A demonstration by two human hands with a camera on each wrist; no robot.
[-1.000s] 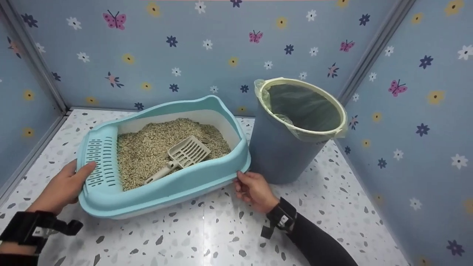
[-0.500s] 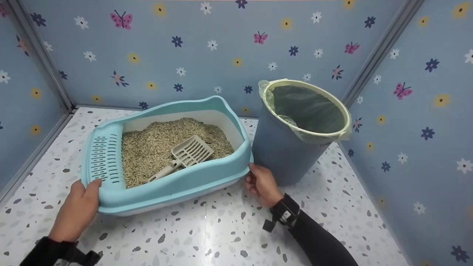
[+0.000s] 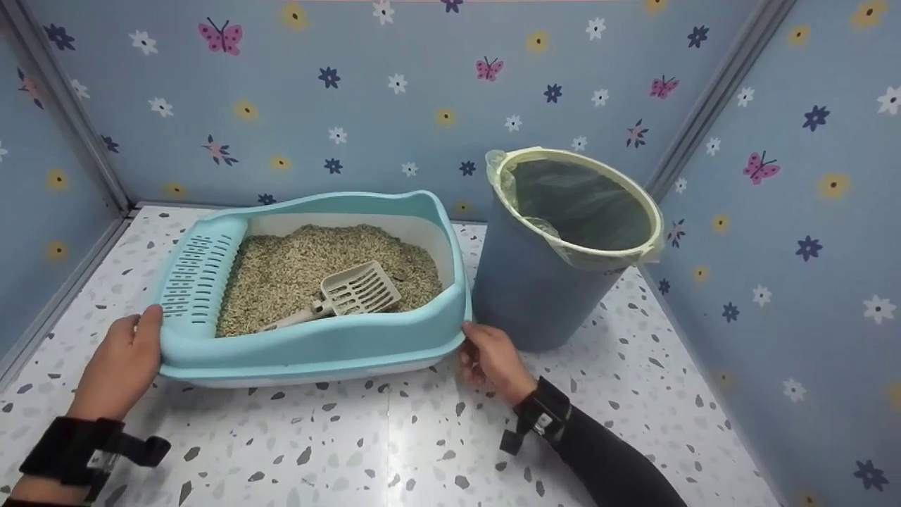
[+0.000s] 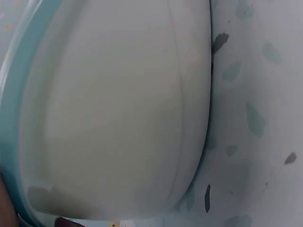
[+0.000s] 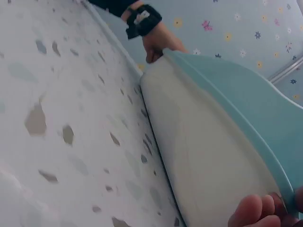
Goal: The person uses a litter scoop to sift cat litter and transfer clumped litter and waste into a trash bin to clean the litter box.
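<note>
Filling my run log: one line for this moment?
left hand: grips litter box; right hand: grips litter box; scoop: on litter; bin: beside litter box

the litter box [image 3: 317, 348], pale blue above a whitish base, sits upright on the speckled floor [image 3: 345, 443], roughly along its back edge, towards the left corner, holding tan litter [image 3: 281, 274].
</note>
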